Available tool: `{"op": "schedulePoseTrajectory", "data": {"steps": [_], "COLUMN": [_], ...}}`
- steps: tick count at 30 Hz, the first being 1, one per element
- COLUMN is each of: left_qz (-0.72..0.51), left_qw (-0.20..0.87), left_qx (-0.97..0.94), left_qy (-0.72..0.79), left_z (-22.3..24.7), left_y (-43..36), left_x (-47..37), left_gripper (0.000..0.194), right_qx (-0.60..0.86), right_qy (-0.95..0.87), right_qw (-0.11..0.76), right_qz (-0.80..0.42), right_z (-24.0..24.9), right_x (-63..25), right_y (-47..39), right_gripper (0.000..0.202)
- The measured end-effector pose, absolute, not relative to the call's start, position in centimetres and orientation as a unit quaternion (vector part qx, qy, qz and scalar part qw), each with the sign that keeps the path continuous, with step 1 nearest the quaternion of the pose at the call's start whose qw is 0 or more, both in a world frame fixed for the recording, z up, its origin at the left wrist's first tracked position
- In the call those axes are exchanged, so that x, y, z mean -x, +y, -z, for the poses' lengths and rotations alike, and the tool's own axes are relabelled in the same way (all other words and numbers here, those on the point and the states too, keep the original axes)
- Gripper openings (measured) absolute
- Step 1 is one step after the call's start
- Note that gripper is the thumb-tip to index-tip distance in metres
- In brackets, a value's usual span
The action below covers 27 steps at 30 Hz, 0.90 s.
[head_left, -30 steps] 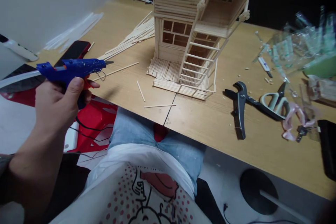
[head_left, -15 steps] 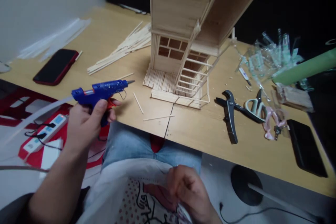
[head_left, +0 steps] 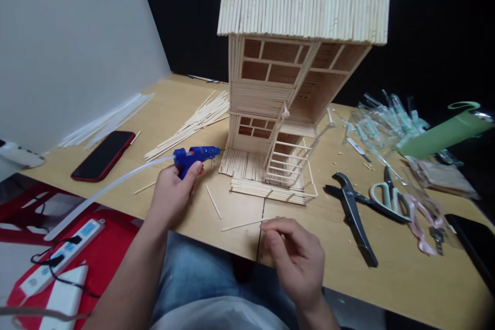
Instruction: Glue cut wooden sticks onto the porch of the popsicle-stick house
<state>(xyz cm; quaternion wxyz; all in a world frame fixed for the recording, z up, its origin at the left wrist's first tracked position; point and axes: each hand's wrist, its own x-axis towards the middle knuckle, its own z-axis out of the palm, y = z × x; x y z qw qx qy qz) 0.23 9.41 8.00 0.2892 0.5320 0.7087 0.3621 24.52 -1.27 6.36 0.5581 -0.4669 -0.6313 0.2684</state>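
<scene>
My left hand (head_left: 176,185) is wrapped round a blue hot glue gun (head_left: 199,154). A white glue stick trails from its back, and its nozzle points right, close to the left corner of a model house's porch. The model house (head_left: 266,98), built of thin wooden sticks, stands upright with a slatted roof, windows, stairs and a railing. My right hand (head_left: 296,255) is at the table's front edge, thumb and fingertips pinched at the right end of a thin wooden stick (head_left: 242,225). Another short stick (head_left: 213,201) lies just left of it.
Loose sticks (head_left: 189,126) and a red-edged phone (head_left: 103,155) lie at left. Pruning shears (head_left: 350,211), scissors (head_left: 390,198), a pink ribbon (head_left: 421,227), plastic wrappers (head_left: 381,118) and a green cylinder (head_left: 444,134) are on the right. A power strip (head_left: 64,255) sits below left.
My right hand has risen from my lap to the stick on the table. My left hand has brought the glue gun nearer the house. The view has tilted up, showing the roof.
</scene>
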Motion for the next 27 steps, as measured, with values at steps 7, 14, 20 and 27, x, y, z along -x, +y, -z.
{"op": "schedulePoseTrajectory", "data": {"steps": [7,14,20,27], "left_qz": [-0.337,-0.284,-0.285,-0.274], "left_qw": [0.239,0.193,0.187,0.188], "left_qx": [-0.575,-0.592,-0.597,-0.588], "left_qy": [0.706,0.729,0.727,0.738], "left_z": [-8.0,-7.4,-7.1,-6.9], "left_y": [12.0,13.4,13.6,13.7], "left_x": [-0.7,-1.0,-1.1,-1.4], "left_gripper": [0.059,0.060,0.057,0.059], "right_qx": [0.500,0.495,0.507,0.517], "right_qy": [-0.636,-0.652,-0.633,-0.616], "right_qw": [0.551,0.545,0.561,0.572], "right_qz": [-0.205,-0.182,-0.165,-0.165], "right_z": [-4.5,-5.2,-4.4,-3.8], "right_x": [-24.4,-24.8,-24.7,-24.0], "right_y": [-1.7,-1.4,-1.6,-1.8], "right_gripper": [0.013,0.013,0.014,0.012]}}
